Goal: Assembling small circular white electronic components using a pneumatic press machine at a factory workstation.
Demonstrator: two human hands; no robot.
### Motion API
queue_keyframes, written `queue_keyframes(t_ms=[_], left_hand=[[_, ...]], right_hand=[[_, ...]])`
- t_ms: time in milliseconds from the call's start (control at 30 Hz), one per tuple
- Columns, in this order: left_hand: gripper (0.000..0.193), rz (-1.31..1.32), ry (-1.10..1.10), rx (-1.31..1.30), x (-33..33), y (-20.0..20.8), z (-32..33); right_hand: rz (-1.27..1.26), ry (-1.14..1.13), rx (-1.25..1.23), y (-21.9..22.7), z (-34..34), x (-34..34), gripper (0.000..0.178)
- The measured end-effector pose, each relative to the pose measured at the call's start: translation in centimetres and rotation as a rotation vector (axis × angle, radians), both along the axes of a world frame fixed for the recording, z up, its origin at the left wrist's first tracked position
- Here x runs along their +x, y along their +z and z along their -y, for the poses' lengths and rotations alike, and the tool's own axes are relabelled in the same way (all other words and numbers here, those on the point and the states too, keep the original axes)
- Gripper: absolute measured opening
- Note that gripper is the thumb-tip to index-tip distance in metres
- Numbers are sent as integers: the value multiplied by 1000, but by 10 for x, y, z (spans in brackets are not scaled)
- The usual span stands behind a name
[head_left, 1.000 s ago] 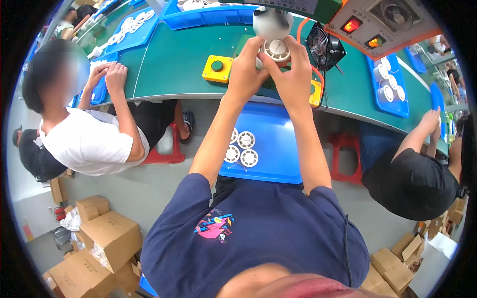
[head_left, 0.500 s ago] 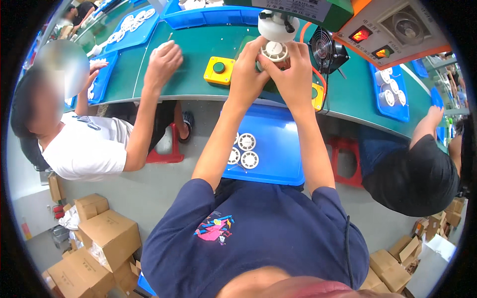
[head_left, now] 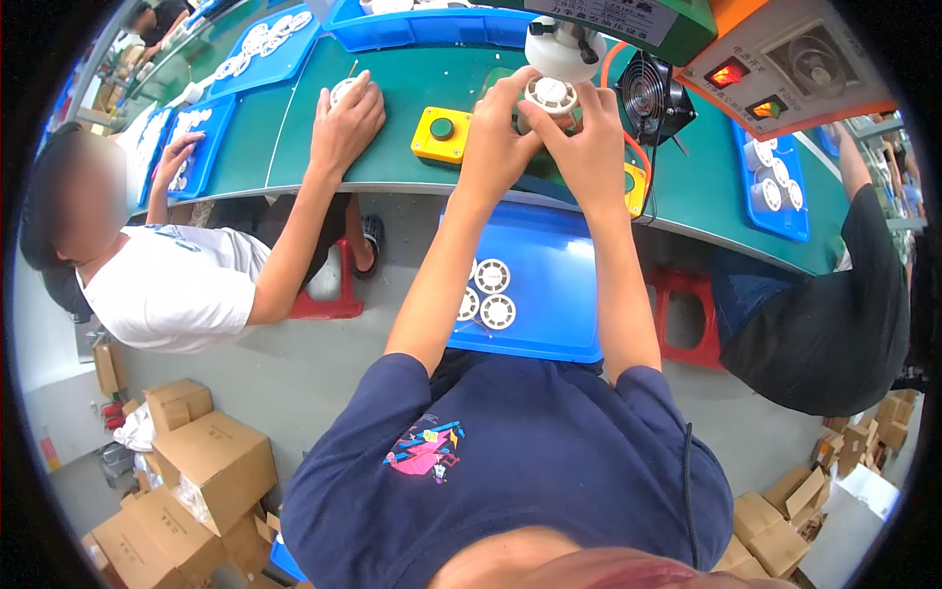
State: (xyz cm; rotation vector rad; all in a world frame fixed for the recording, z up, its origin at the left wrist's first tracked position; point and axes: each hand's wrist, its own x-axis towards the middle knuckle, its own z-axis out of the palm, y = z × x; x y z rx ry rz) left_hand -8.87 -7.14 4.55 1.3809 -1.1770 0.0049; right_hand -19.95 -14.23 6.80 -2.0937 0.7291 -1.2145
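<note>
Under the white press head (head_left: pixel 561 54), a white round slotted cap (head_left: pixel 550 94) sits between my two hands. My left hand (head_left: pixel 497 135) curls its fingers and thumb about the cap's left side. From the right, my right hand (head_left: pixel 586 142) closes on it the same way, with its thumb near the cap's front edge. Whatever lies beneath the cap is mostly hidden by my fingers. Below my forearms a blue tray (head_left: pixel 549 285) holds several similar white slotted caps (head_left: pixel 493 277) at its left side.
Yellow button boxes with green buttons flank my hands, the left one (head_left: pixel 441 135) fully visible. A black fan (head_left: pixel 653 96) and an orange control box (head_left: pixel 785 74) stand right. A blue tray (head_left: pixel 800 221) holds white round parts. Co-workers sit either side; one's hand (head_left: pixel 343 128) covers a white part.
My hands stay around the cap under the press, with only small finger shifts. The left co-worker's hand has moved right and down; the right co-worker's arm now reaches farther up.
</note>
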Motion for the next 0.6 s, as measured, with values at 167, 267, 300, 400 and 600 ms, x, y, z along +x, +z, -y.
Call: queue_keyframes(t_ms=[167,267,300,400,600], left_hand=[[63,37,14,16,3,-2,2],[64,41,0,31,5,-2,3],[65,37,-4,38,6,-2,2],[65,216,60,45,9,3,-2],[60,272,108,128,7,15,-47]], right_hand=[[-32,31,34,-6,-1,-2,64],[14,28,-5,-14,2,0,65],[49,51,8,-15,3,2,65],[61,64,31,-12,1,-1,66],[15,39,28,-7,1,-7,67]])
